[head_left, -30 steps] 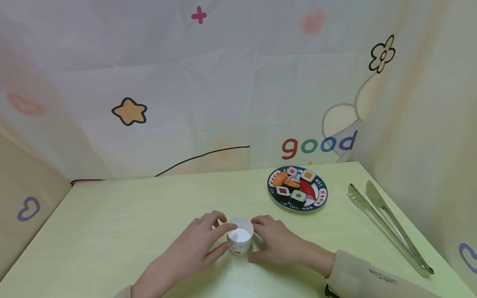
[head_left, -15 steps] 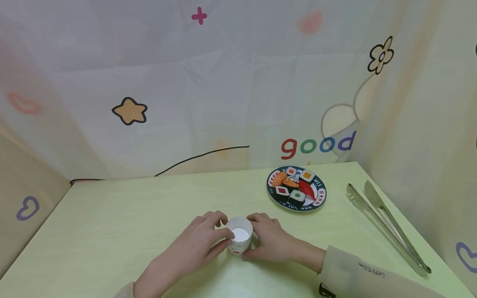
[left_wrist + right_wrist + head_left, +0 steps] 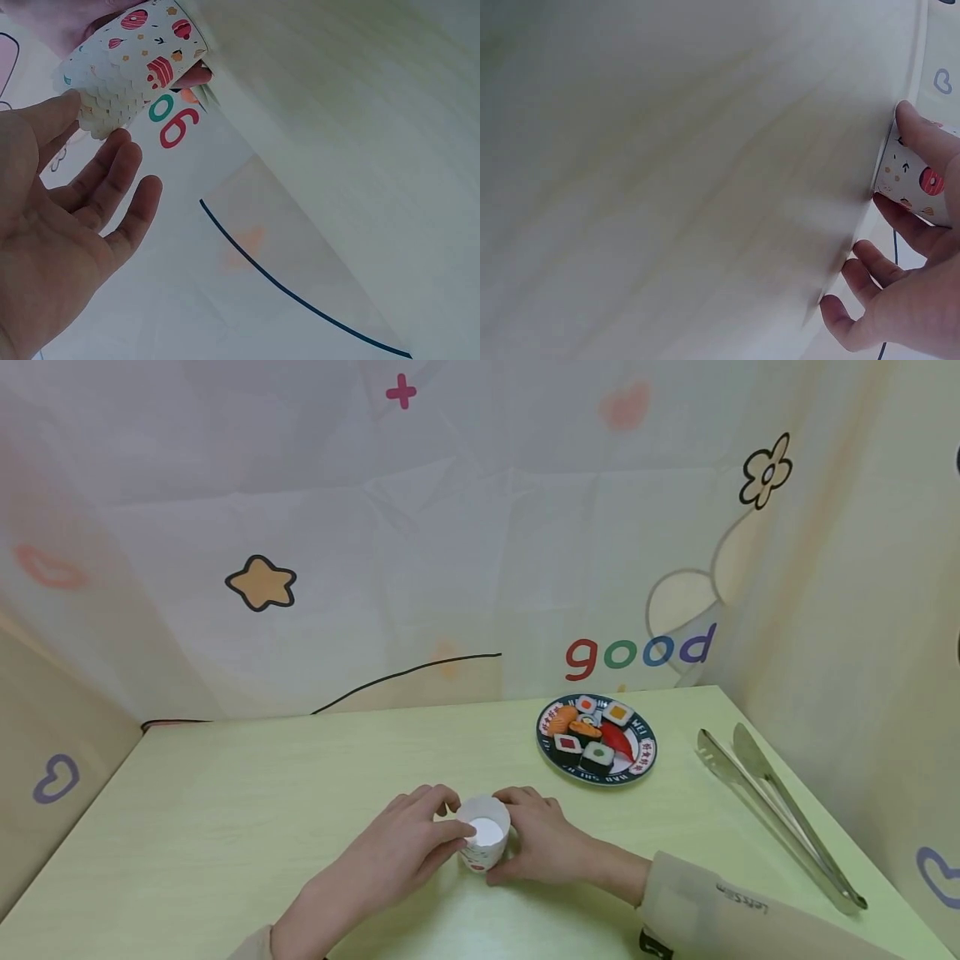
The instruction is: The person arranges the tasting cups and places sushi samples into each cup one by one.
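So your left hand (image 3: 393, 852) has its thumb and a finger pinching the scalloped rim of the paper cups (image 3: 486, 835), with the other fingers loosely bent off to the side, and your right hand (image 3: 551, 847) has thumb and index finger wrapped round the lower part, the rest curled near the table (image 3: 225, 827). The cups sit right between your two hands, pretty much upright on the tabletop. From the left wrist you can see the rims layered up, so it's a nested stack; inside the top one you've just got plain white paper down to the bottom, and the outside has little cake and donut prints. Past your right hand, further back, there's a dark-rimmed plate (image 3: 615, 777) loaded with sushi (image 3: 585, 731). Off to the right of that, metal tongs (image 3: 780, 823) lie with their arms spread, tips toward the curtain (image 3: 337, 527).
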